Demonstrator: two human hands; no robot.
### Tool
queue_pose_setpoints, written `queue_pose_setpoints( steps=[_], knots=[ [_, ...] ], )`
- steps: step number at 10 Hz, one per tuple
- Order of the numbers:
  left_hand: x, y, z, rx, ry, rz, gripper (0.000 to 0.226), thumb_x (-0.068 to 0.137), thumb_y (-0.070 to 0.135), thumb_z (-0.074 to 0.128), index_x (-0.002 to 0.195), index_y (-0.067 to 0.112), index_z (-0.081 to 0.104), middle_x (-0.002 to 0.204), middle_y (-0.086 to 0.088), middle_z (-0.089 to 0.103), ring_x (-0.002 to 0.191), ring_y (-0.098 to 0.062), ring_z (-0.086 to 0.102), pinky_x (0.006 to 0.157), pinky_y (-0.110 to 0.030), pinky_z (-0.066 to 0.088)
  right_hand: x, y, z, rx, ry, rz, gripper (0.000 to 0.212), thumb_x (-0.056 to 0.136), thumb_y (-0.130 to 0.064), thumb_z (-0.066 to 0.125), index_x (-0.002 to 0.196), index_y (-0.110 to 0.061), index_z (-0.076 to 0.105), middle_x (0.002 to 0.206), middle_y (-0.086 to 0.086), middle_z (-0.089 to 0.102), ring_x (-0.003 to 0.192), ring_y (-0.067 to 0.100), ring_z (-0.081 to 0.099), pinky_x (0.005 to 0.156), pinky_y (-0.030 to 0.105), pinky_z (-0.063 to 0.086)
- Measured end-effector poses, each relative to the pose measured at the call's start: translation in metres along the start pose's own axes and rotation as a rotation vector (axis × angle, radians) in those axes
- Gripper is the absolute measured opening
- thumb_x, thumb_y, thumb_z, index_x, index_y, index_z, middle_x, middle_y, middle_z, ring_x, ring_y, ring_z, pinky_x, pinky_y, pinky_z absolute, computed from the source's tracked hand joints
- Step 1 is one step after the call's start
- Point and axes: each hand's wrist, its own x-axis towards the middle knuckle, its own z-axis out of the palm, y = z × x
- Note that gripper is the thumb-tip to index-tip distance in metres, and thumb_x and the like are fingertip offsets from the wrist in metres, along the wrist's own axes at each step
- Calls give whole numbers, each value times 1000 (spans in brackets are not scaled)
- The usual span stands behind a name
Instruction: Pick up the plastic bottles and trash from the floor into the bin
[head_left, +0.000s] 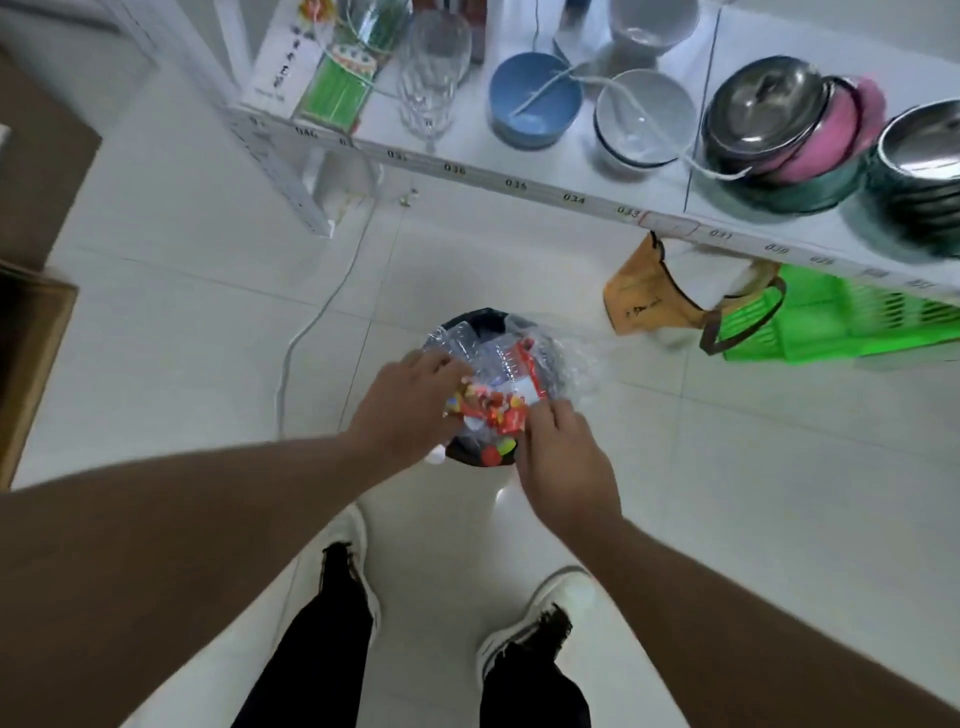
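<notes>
A small black bin (480, 318) stands on the white tiled floor, straight ahead of my feet. Crushed clear plastic bottles (470, 345) with a red-and-white label (527, 371) fill its top. Both hands are over the bin. My left hand (402, 408) and my right hand (563, 465) both grip a red and orange snack wrapper (491, 408) that lies on the bottles. A red cap (491, 456) and a small green piece show inside the near rim.
A white shelf (519, 182) runs across the back, bearing bowls, glasses and steel pots. A green plastic basket (831, 322) and an orange bag (644, 299) sit under it at right. A white cable (317, 317) trails on the floor at left, near brown cardboard (31, 332).
</notes>
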Motion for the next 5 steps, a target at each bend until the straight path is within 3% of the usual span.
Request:
queue_pose_setpoints(
  steps=[1,2,3,5],
  knots=[
    [46,-7,16,116,17,25,49,93,29,73,140,22,62,136,-6,64,120,-32,60,97,-46,48,44,19,19,25,30,29,36,105,-28,55,138,-14,53,131,12,55,119,33,54,87,47,56],
    [66,-12,34,186,-59,47,60,96,37,69,152,26,50,150,-4,56,135,-30,53,115,-46,39,64,29,40,36,-10,79,41,102,-32,61,138,-15,55,132,12,55,121,34,54,93,49,55],
    [59,-15,37,245,-123,66,70,97,40,69,158,27,39,164,-2,42,148,-28,42,122,-48,32,60,31,43,96,-47,94,52,98,-42,67,143,-21,53,137,8,55,125,32,53,99,51,55],
    [36,-21,16,168,-111,75,73,96,37,73,160,25,40,167,-5,39,151,-28,39,123,-48,33,31,37,15,77,-145,100,55,92,-48,71,137,-20,58,138,7,55,122,31,57,98,50,57]
  ],
)
